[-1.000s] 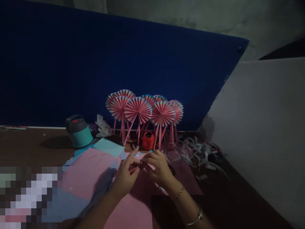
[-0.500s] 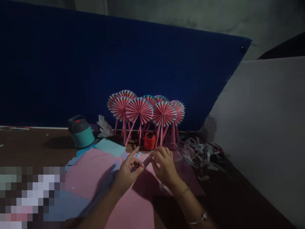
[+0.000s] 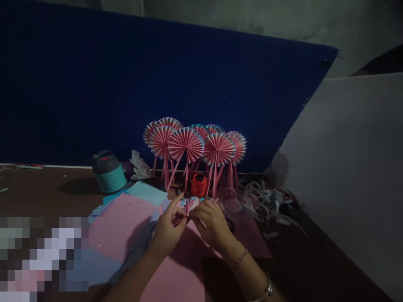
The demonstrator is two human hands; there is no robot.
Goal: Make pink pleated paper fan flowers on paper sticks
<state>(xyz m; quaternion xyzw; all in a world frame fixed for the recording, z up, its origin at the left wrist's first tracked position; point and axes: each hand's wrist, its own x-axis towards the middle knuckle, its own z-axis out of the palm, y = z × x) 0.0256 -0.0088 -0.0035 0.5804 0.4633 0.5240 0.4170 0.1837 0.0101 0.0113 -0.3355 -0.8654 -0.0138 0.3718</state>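
Observation:
A small pleated paper fan [image 3: 191,204], pink and white, is partly spread between my hands. My left hand [image 3: 170,224] pinches its gathered lower end, the index finger pointing up and away. On its right side, my right hand [image 3: 212,222] grips the pleats with fingertips and thumb; the fingers cover part of the paper. Beneath both hands lie pink paper sheets [image 3: 179,272]. Just beyond stands a red spool of thread [image 3: 199,185]. Behind it are several round pleated paper fans [image 3: 186,144] on pink folded-paper legs.
A teal container with a dark lid [image 3: 109,174] stands at the left, beside crumpled white plastic [image 3: 140,165]. Pink and light blue sheets [image 3: 147,193] overlap at left. Curled white paper strips [image 3: 273,205] pile up at right. A blue panel [image 3: 157,75] rises behind the table.
The pleated paper, a narrow folded strip before, is now fanned open at its top. My right hand has turned and lowered slightly against it. My left hand keeps its pinch.

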